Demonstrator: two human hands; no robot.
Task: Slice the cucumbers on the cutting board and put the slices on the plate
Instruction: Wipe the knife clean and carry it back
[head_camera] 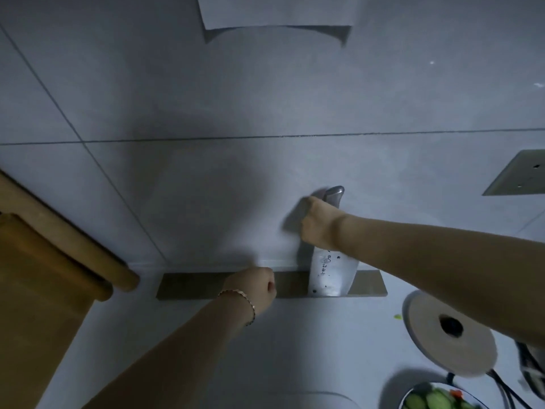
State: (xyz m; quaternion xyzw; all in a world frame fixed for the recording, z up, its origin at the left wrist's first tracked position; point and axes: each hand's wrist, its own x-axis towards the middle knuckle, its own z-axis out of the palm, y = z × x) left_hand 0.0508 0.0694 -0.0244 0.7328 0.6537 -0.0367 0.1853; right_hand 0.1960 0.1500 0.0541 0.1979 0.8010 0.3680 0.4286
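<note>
With the right hand (320, 224) closing its grip round the handle of the broad steel cleaver (331, 276) on the grey wall-mounted knife bar (191, 286), and the left hand (253, 286) fisted empty against that bar, keep the blade flat and clear of those knuckles, while the green cucumber slices (436, 398) lie plated well below-right of the bar.

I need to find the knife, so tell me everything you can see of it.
The knife is a broad steel cleaver with a rounded metal handle. It stands upright against the tiled wall, handle up. The blade bears small printed marks and dark specks, and its lower end meets the grey strip at the foot of the wall. The right hand grips the handle.
</note>
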